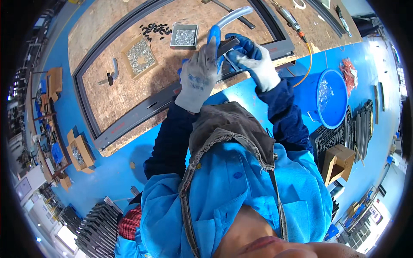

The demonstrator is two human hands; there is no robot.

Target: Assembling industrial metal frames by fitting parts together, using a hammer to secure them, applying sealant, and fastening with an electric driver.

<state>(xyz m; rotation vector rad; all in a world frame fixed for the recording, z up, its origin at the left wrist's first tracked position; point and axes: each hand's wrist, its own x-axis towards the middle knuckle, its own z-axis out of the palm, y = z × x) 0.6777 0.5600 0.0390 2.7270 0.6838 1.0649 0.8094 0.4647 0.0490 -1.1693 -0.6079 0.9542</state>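
Observation:
Both my hands wear white gloves with blue fingers and meet above the near rail of a dark grey window frame (142, 109). My left hand (199, 77) is closed around a window handle with a curved silver lever (235, 16), which points up and to the right. My right hand (257, 62) pinches at the handle's dark base (228, 45), with a small pale strip by its fingers that I cannot make out clearly. Another window handle (113, 72) with a grey lever and black base lies on the board at left, inside the frame.
Screws fill an open cardboard box (140, 56) and a grey tray (184, 36) beside black plastic pieces (155, 29). A hammer (245, 21) lies beyond my hands. At right are a power screwdriver (289, 18) with an orange hose and, on the floor, a blue bucket (333, 99).

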